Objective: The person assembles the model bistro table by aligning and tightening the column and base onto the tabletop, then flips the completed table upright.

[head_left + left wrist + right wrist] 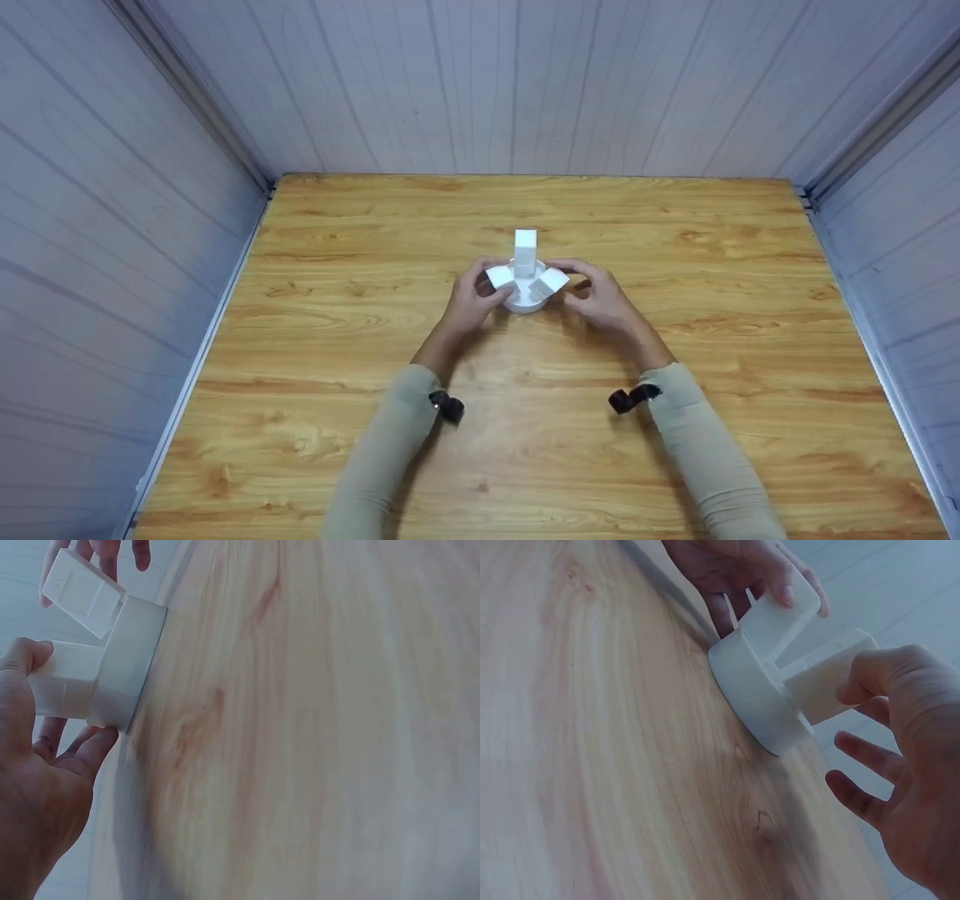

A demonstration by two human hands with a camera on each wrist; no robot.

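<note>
Holder: white round base (pixel 525 302) mid-table, three white blocks standing in it.
Left hand (pixel 471 298): thumb and fingers pinch left block (pixel 500 277).
Right hand (pixel 600 298): thumb on right block (pixel 552 282), other fingers spread.
Surface: wooden table (pixel 360 247).

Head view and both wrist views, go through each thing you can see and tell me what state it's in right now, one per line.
Round white base: standing on the table, three blocks in it.
Back block: upright, untouched.
Left block: tilted outward, left hand pinching it.
Right block: tilted outward, right hand pinching it.
Wooden table: bears the base.
</note>
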